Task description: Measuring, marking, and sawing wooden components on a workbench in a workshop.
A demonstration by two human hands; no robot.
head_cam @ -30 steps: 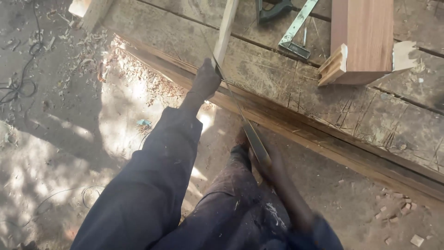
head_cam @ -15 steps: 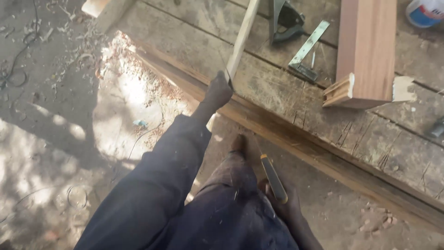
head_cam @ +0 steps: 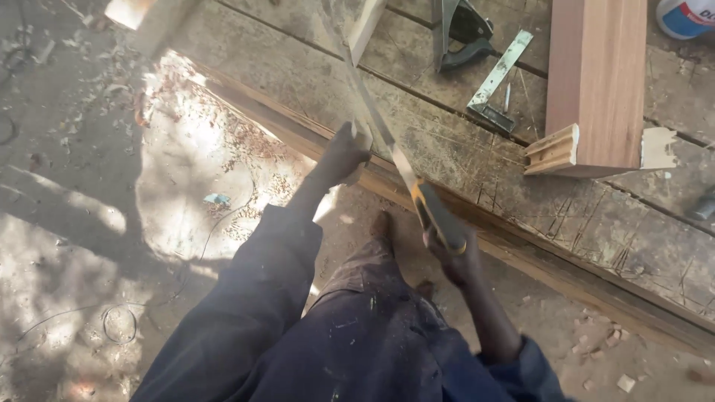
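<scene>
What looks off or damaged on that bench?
The reddish moulded board has a pale, chipped scrap at its near end. Wood shavings litter the ground beside the scarred workbench. Nothing else stands out.

I am seeing a wide wooden board (head_cam: 596, 82) lying on the worn workbench (head_cam: 625, 223), with a moulded offcut (head_cam: 553, 149) touching its near corner. A metal square (head_cam: 497, 82) and a hand plane (head_cam: 462, 33) are resting beside it, while wood shavings (head_cam: 186, 112) are littering the sunlit ground.

Sunlit dirt floor (head_cam: 89, 223) — worn workbench (head_cam: 611, 223)
</scene>
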